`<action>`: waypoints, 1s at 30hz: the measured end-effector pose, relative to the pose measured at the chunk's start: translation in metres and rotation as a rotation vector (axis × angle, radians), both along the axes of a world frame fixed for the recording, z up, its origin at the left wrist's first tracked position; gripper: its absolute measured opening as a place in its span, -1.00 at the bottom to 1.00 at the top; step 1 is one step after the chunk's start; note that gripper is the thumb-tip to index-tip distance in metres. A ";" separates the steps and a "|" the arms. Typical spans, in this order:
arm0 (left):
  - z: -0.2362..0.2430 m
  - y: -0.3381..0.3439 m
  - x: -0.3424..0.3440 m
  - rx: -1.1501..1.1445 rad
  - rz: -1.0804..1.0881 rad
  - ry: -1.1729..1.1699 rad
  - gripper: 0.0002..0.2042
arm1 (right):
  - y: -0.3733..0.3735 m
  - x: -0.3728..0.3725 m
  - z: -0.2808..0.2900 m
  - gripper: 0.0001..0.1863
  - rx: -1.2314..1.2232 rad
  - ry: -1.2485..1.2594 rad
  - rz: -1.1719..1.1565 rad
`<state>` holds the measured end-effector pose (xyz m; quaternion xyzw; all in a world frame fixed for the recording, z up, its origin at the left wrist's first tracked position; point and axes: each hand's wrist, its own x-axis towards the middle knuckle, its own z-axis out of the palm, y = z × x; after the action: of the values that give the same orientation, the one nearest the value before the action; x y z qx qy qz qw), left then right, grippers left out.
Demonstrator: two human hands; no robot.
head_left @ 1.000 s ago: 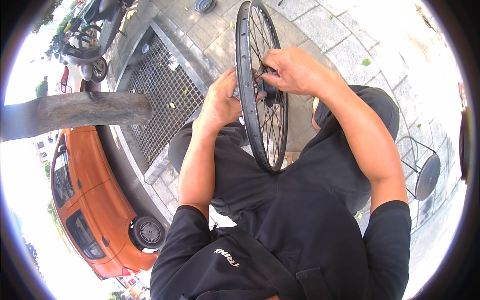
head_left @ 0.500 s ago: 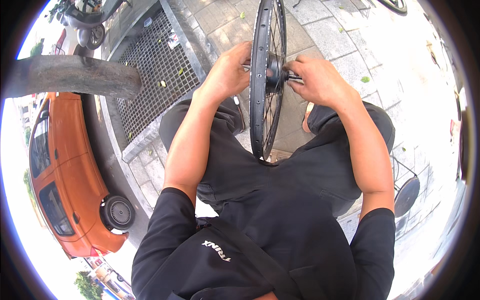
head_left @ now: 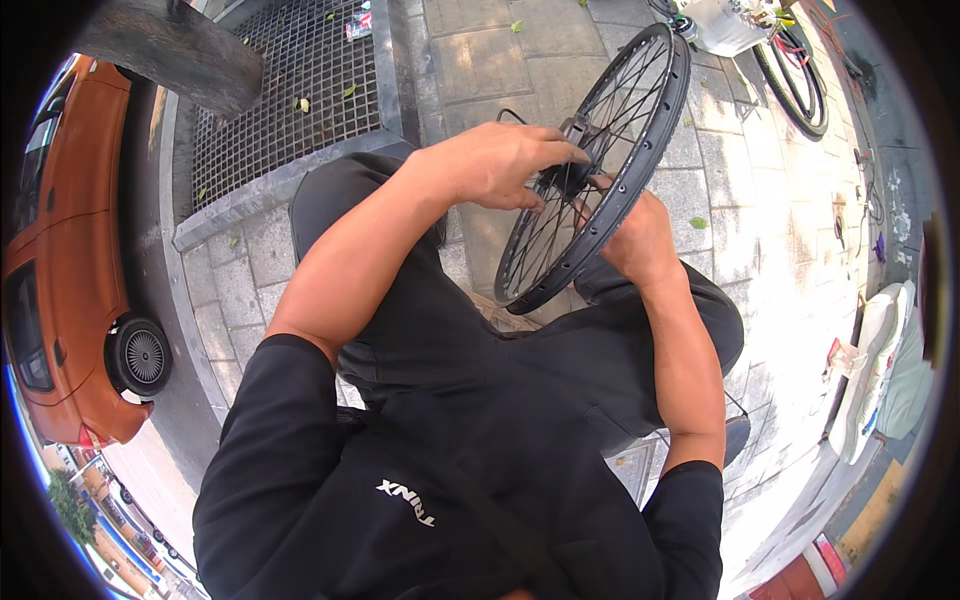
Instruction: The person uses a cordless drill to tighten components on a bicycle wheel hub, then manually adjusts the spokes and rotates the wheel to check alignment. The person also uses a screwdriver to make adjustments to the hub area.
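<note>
A black spoked bicycle wheel (head_left: 612,232) with no tyre on its rim stands tilted between my knees, its top leaning right. At its dark hub (head_left: 572,172), my left hand (head_left: 505,165) is on the left side with fingers apart, over or touching the hub and spokes. My right hand (head_left: 637,238) reaches in from the right behind the rim. Its fingertips show through the spokes near the hub's other end and seem to grip there; the rim hides the rest. Beyond my left hand, a thin black bent piece (head_left: 510,114) shows; what it is I cannot tell.
Stone paving (head_left: 480,75) lies around my feet. A metal grate (head_left: 290,100) and tree trunk (head_left: 185,55) are at left, with an orange car (head_left: 75,240) beyond. A whitish container (head_left: 722,25) and another wheel (head_left: 800,95) stand at far right.
The wheel has swung from nearly upright to leaning right. My left hand has come round to the near left face of the hub. My right hand has moved lower, behind the rim. The view has shifted right.
</note>
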<state>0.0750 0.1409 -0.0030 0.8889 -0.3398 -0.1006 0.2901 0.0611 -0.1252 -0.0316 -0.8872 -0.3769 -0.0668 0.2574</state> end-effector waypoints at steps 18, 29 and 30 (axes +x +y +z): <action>-0.030 -0.018 -0.011 -0.190 -0.086 -0.389 -0.61 | -0.001 0.016 0.009 -0.78 0.008 0.054 -0.013; -0.007 -0.005 -0.015 -0.225 0.130 -0.050 -0.56 | 0.018 0.033 0.017 -0.59 0.001 0.083 -0.027; -0.006 0.000 -0.016 -0.203 0.174 0.011 -0.54 | 0.025 0.035 0.021 -0.60 -0.039 0.132 -0.031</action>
<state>0.0595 0.1411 -0.0095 0.8806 -0.2680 -0.0451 0.3882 0.0958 -0.0998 -0.0110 -0.9003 -0.3465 -0.0050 0.2634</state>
